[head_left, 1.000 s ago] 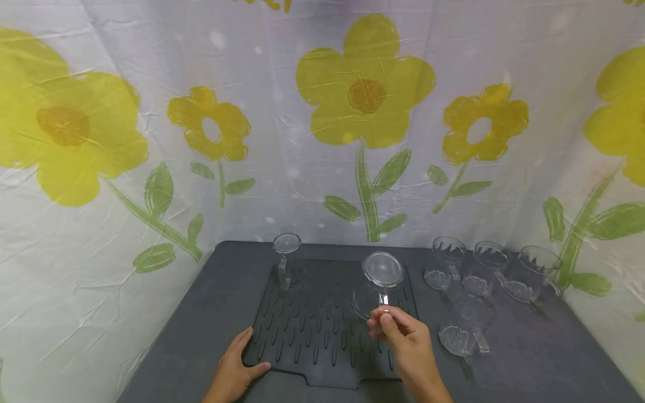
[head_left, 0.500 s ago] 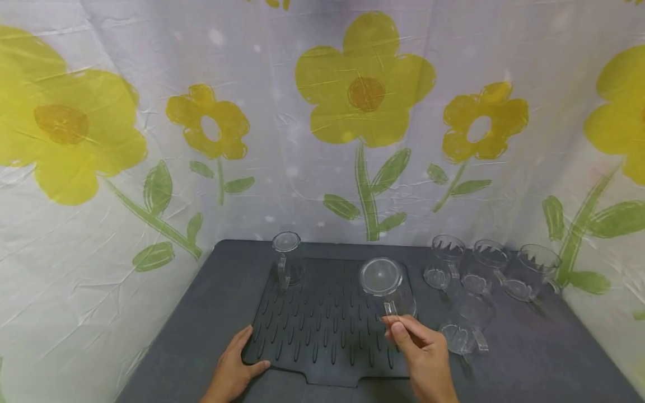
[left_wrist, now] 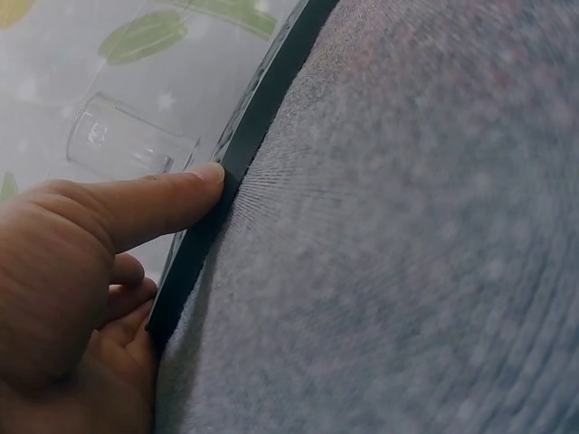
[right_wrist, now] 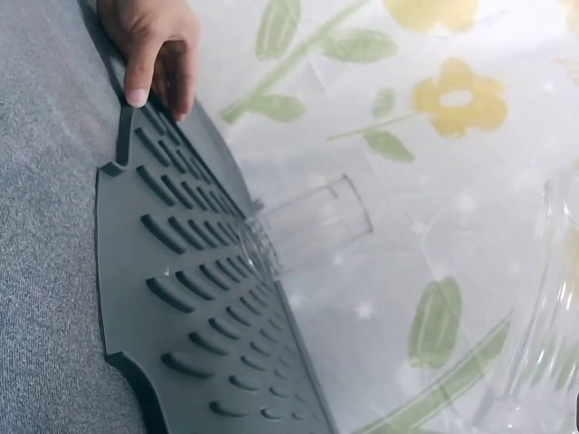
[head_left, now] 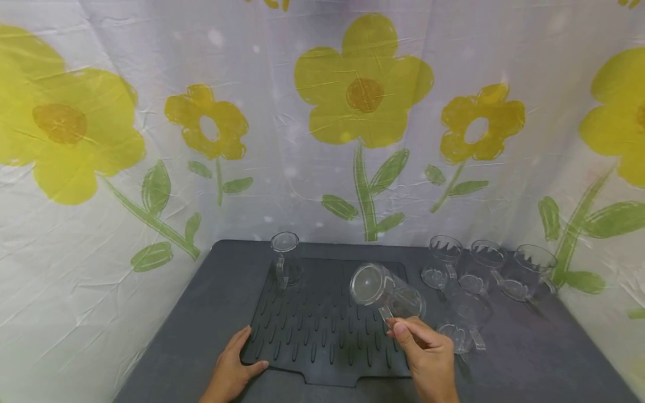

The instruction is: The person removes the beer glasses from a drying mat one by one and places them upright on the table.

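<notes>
My right hand [head_left: 425,350] pinches the handle of a clear mug [head_left: 367,284] between thumb and fingers. The mug is tilted on its side over the right part of a dark ridged drying mat [head_left: 317,324], its round end turned up and to the left. In the right wrist view only part of the held mug [right_wrist: 543,307] shows, at the right edge. My left hand [head_left: 234,366] rests at the mat's front left corner, thumb on the front edge and fingers along the left side. Another clear mug [head_left: 287,263] stands upside down at the mat's back left.
Several clear mugs stand upright on the dark table [head_left: 549,347] to the right: three in a back row, including a rightmost mug [head_left: 531,274], and a nearer mug [head_left: 461,330] in front of them. A flowered curtain [head_left: 282,140] encloses the back and sides.
In my right hand the mug has come nearer to me and tipped from nearly upright to sideways, its round end swinging left. The left hand stays at the mat corner.
</notes>
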A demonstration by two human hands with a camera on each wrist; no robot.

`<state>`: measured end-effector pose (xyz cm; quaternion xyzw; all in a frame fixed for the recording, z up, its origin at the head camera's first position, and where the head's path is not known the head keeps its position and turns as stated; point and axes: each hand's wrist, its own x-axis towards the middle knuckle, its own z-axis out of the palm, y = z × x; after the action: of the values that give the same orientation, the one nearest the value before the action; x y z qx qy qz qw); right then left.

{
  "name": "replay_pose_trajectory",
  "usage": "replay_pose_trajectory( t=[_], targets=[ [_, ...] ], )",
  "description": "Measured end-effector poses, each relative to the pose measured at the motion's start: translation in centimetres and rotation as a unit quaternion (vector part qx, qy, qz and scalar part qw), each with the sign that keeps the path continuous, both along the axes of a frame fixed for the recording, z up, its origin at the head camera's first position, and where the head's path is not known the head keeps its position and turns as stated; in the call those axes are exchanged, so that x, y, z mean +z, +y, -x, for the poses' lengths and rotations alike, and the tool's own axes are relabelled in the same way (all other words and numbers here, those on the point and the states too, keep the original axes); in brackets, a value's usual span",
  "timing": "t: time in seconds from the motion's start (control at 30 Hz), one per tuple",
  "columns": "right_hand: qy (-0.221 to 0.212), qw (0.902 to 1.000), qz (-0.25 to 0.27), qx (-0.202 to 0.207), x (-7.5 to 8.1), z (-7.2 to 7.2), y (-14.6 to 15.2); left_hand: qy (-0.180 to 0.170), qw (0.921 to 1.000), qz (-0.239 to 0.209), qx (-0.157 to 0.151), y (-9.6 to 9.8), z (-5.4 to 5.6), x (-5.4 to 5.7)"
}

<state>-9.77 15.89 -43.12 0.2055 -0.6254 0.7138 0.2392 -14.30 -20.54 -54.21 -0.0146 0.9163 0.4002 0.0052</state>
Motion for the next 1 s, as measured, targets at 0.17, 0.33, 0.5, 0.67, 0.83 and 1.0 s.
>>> replay_pose_trajectory(
  t=[0.17,0.33,0.5,0.67,0.83,1.0],
  targets=[
    [0.084,0.9965,0.001,0.005,-0.2,0.2,0.0,0.012,0.9999,0.004,-0.007,0.0,0.0,0.3],
    [0.142,0.9898,-0.004,-0.007,-0.2,0.5,-0.1,-0.002,0.9998,0.017,-0.006,0.2,0.0,0.7],
    [0.143,0.9875,-0.046,-0.05,-0.4,0.4,-0.3,-0.005,0.9999,0.01,-0.002,0.5,0.0,1.2],
    [0.148,0.9761,-0.11,-0.115,0.0,0.0,-0.7,0.007,1.0,-0.001,0.005,0.8,0.2,2.1],
    [0.18,0.9589,-0.151,-0.16,1.3,-0.5,-1.3,0.058,0.9981,-0.019,0.01,1.3,0.4,3.4],
    [0.204,0.9479,-0.165,-0.18,1.8,-0.8,-1.6,0.092,0.9927,-0.078,0.002,2.7,0.8,5.4]
  ],
)
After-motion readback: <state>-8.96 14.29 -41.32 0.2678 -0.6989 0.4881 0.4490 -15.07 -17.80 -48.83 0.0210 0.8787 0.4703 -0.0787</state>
